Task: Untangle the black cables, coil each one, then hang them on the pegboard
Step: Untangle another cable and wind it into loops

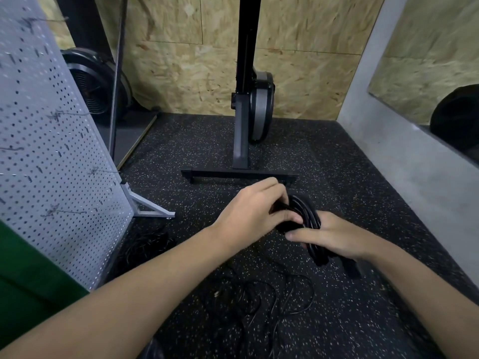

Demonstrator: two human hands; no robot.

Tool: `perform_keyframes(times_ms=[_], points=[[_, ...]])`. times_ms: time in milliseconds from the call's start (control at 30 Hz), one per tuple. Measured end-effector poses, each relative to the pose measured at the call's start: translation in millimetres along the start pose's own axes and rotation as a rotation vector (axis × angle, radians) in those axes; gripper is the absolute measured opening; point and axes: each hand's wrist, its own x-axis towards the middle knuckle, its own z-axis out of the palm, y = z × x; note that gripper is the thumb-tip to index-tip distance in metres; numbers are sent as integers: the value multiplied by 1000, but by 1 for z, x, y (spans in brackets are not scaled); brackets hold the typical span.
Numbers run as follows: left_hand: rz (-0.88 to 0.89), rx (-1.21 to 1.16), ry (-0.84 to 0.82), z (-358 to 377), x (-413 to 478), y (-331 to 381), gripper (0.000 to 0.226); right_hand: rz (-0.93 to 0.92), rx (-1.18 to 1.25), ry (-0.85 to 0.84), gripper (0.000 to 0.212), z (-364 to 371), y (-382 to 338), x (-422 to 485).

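A coiled black cable (308,213) is held above the speckled floor between both hands. My left hand (251,211) grips its upper left part, fingers curled around the strands. My right hand (334,235) clasps the lower right part, with the coil's end sticking out below it. A loose tangle of thin black cables (269,299) lies on the floor below my hands. Another small black bundle (147,244) rests by the pegboard's foot. The grey pegboard (46,156) stands at the left with several hooks on it.
A black exercise machine (246,120) with a floor bar stands straight ahead against the chipboard wall. A fan-like wheel (93,84) sits behind the pegboard. The pegboard's metal foot (147,203) juts onto the floor. A grey wall (404,151) runs along the right.
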Motion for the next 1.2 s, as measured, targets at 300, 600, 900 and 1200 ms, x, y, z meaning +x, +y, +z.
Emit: perform_keyframes(times_ms=[300, 600, 900, 1200], points=[[12, 7, -176, 6, -4, -17, 27, -8, -131, -28, 14, 7, 12, 2], [-194, -42, -168, -7, -11, -45, 22, 91, 118, 101, 30, 4, 15, 2], [-422, -274, 77, -3, -5, -26, 10, 39, 2, 235, 12, 19, 6, 3], [-786, -894, 226, 16, -2, -7, 12, -52, 338, 269, 25, 42, 4, 16]])
